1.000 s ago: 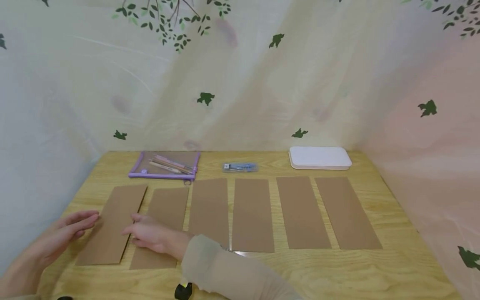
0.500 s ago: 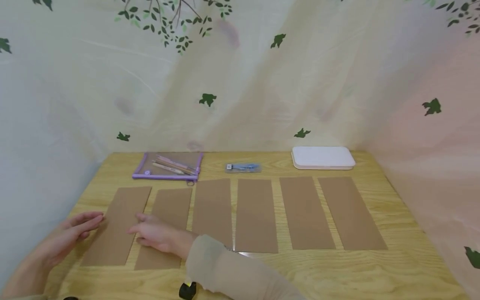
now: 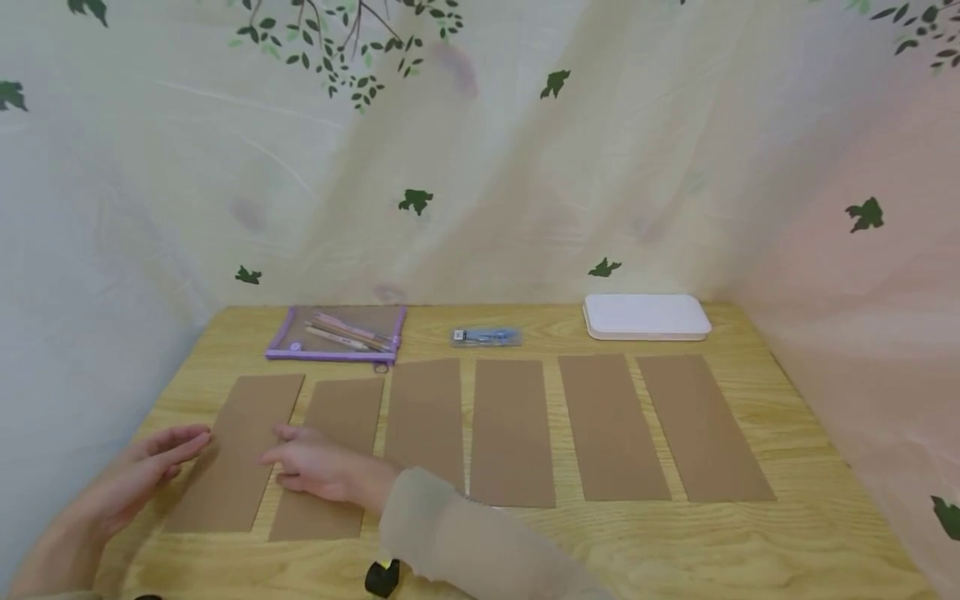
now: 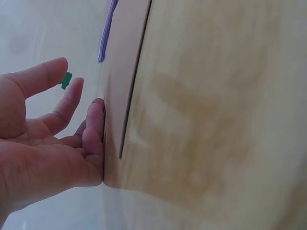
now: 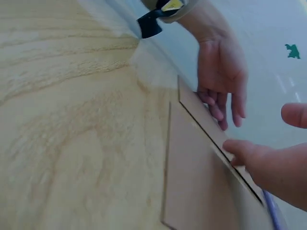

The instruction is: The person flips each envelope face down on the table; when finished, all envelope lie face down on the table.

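My left hand [image 3: 138, 479] is at the left edge of the leftmost cardboard rectangle [image 3: 225, 500], its fingers loosely bent and fingertips right at that edge. Across the same piece, my right hand [image 3: 318, 467] reaches in from the right, with fingertips at its right edge and the palm over the second cardboard rectangle [image 3: 348, 408]. In the left wrist view, the left hand [image 4: 53, 129] has its lower fingers against the table's side, thumb and index finger apart. The right wrist view shows the right hand's fingers [image 5: 240, 149] by the cardboard edge. Neither hand grips anything.
More cardboard rectangles [image 3: 513, 433] continue the row rightward. Behind them lie a purple-edged pouch [image 3: 333, 356] of pens, a small clear case [image 3: 486, 337] with blue contents and a white box [image 3: 647, 317]. A black object [image 3: 382, 577] lies near the front edge. Cloth hangs around the table.
The view has shifted slightly. The dark line along the leftmost cardboard's right edge has thinned, so that piece looks flatter. Both hands keep nearly the same places at its sides.
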Demonstrator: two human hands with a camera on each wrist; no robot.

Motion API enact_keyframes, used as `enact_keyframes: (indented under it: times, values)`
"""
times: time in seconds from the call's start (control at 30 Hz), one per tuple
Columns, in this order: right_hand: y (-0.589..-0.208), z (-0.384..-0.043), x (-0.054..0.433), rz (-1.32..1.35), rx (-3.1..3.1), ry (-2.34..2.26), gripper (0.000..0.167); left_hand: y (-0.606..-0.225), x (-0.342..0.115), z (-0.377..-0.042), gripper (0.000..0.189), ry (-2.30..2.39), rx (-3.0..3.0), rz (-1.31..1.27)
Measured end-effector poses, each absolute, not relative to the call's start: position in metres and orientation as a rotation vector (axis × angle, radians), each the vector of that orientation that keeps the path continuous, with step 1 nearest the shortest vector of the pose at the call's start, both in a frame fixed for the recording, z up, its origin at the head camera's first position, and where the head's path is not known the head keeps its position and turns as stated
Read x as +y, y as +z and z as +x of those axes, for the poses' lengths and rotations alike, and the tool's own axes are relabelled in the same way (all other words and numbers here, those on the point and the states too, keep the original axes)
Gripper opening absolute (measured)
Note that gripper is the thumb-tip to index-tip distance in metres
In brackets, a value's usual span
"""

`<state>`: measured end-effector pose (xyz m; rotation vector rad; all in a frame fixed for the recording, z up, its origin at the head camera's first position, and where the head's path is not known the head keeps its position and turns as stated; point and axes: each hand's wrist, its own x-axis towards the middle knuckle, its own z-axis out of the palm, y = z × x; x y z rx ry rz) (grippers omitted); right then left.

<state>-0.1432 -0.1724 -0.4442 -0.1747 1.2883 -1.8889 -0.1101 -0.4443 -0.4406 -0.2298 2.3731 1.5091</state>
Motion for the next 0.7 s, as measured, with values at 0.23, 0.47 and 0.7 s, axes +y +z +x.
enact_keyframes:
  times: [0.23,0.47,0.7]
  values:
    - [-0.407,-0.171,-0.110,-0.584,1.535,-1.756,0.056,-0.436,-0.436,-0.118,0.049,1.320,2.539,-0.162]
    - [-0.364,-0.197,-0.025,-1.317,2.107,-1.197,0.052,-0.418,-0.409,-0.130,0.053,0.910,2.859,0.149]
    - [-0.331,-0.201,0.055,-1.490,2.751,-0.655,0.055,-0.385,-0.355,-0.148,0.048,0.598,3.362,0.631]
